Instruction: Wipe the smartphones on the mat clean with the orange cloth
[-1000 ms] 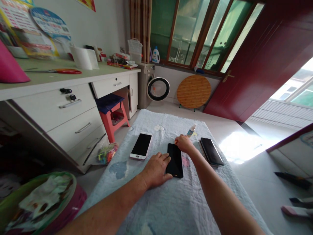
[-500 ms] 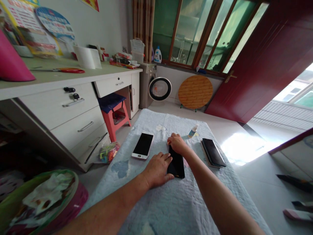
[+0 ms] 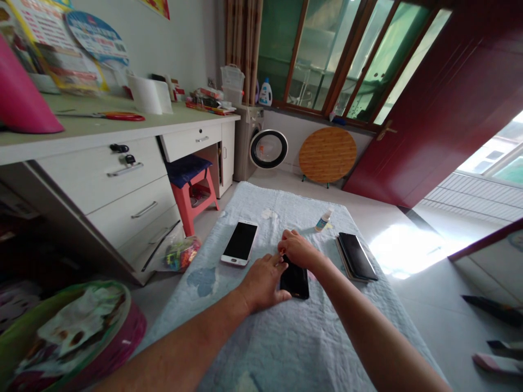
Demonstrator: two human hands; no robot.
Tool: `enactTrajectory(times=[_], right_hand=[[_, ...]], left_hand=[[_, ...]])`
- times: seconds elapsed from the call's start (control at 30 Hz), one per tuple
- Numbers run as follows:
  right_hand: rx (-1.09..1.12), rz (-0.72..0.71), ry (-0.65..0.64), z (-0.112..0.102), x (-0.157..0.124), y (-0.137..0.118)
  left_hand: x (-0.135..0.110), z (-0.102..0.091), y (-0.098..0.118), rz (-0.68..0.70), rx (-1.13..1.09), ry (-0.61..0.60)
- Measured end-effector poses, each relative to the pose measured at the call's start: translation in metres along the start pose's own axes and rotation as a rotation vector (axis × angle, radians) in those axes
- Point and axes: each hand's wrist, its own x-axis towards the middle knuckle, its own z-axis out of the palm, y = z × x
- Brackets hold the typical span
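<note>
A black smartphone (image 3: 295, 280) lies screen up on the quilted light blue cloth (image 3: 327, 337). Along its left edge rests my left hand (image 3: 265, 280), fingers stretched out and thumb apart near the lower corner. My right hand (image 3: 298, 249) bends over the upper part of the phone with curled fingers pressed together, close to the left fingertips. Whatever those fingers pinch, if anything, is hidden. A white smartphone (image 3: 240, 243) with a dark screen lies to the left. Beyond the right hand stands a small spray bottle (image 3: 323, 221). Farther right is another dark phone (image 3: 358, 257), lying on a flat thing.
At the left is a white desk (image 3: 122, 179) with scissors (image 3: 118, 116) and a paper roll (image 3: 149, 95). A pink stool (image 3: 192, 196) stands under it. Near the lower left is a bin (image 3: 131, 337) with crumpled tissue. A washing machine (image 3: 247, 144) stands behind, door open.
My right hand has slid down the black phone, nearer to my left fingertips, and covers more of its upper half. My left hand stays in place. The view has shifted slightly.
</note>
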Motion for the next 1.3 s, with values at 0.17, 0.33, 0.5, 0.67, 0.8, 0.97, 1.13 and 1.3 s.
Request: enactTrajectory(times=[0.17, 0.33, 0.5, 0.67, 0.8, 0.97, 1.13, 1.3], right_hand=[[0.016, 0.028, -0.012, -0.001, 0.007, 0.006], [-0.006, 0.141, 0.081, 0.003, 0.017, 0.008], [0.021, 0.130, 0.087, 0.009, 0.007, 0.002], [0.119, 0.060, 0.117, 0.009, -0.013, -0.007], [0.218, 0.078, 0.110, 0.008, -0.033, -0.014], [0.305, 0.080, 0.160, 0.010, -0.054, -0.020], [0.285, 0.084, 0.169, 0.010, -0.051, -0.019], [0.205, 0.182, 0.198, 0.007, -0.025, -0.010]], left_hand=[[0.000, -0.001, 0.000, 0.002, 0.012, -0.009], [0.001, -0.003, 0.000, 0.009, 0.002, -0.025], [0.002, -0.002, -0.001, 0.005, -0.002, -0.006], [0.001, -0.003, 0.001, 0.014, 0.066, -0.004], [0.000, -0.006, 0.007, 0.019, 0.127, -0.038], [-0.001, -0.010, 0.016, 0.029, 0.157, -0.055], [-0.001, -0.010, 0.019, 0.042, 0.157, -0.055], [-0.001, -0.010, 0.017, 0.067, 0.153, -0.072]])
